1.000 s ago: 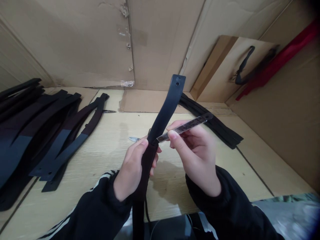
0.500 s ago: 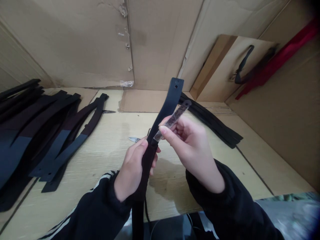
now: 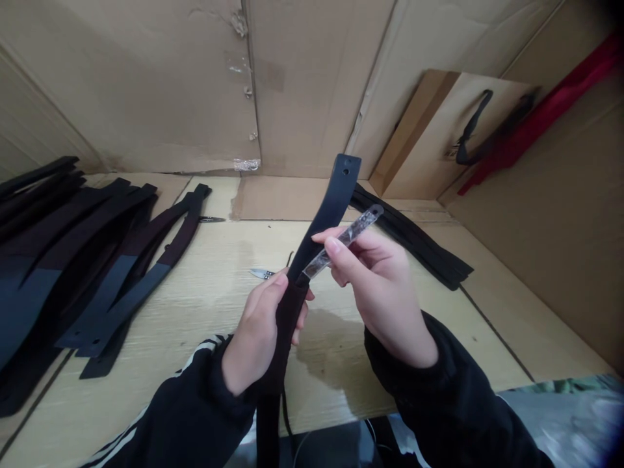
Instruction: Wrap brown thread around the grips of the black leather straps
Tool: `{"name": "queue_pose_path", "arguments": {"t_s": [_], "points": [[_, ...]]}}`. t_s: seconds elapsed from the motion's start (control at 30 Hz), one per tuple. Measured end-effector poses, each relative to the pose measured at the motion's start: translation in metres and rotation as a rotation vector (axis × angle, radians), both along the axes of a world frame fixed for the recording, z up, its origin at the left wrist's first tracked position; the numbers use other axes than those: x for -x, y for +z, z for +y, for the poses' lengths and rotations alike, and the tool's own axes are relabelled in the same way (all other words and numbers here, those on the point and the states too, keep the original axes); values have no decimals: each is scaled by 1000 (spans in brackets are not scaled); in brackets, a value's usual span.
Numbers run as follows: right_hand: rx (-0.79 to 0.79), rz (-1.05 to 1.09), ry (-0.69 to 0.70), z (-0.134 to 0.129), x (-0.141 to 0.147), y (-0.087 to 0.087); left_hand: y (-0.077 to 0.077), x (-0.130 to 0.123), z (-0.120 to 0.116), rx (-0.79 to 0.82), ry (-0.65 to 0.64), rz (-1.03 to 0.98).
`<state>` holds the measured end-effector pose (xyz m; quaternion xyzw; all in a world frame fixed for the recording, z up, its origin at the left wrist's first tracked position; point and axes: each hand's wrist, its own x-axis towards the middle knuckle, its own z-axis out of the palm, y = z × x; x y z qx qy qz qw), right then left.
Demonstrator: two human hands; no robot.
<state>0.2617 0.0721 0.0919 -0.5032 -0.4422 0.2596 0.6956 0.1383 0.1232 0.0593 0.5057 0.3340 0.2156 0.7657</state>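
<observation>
My left hand is closed around a dark strap, whose upper part is a blue-black band with a hole near its tip. The strap stands upright and slants to the right, its lower end hanging past the table edge. Between thumb and fingers of my right hand is a clear plastic ruler with a hole at its far end. Its near end meets the strap just above my left thumb; whether it goes inside a layer I cannot tell.
Several two-tone straps lie piled at the left. Thread snips lie behind my left hand, and a dark pointed tool farther back. Black strips rest behind my right hand. Cardboard walls and a paper bag bound the table.
My right hand has slid slightly up its ruler and to the right, and the ruler's far end has tipped lower and rightward. My left hand and the strap have barely moved.
</observation>
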Motion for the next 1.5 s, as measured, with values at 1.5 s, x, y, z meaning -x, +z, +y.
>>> {"name": "queue_pose_path", "arguments": {"t_s": [1.5], "points": [[10,-275,-235,10,-11,3,-6,2,2,-3,-29,-28]]}}
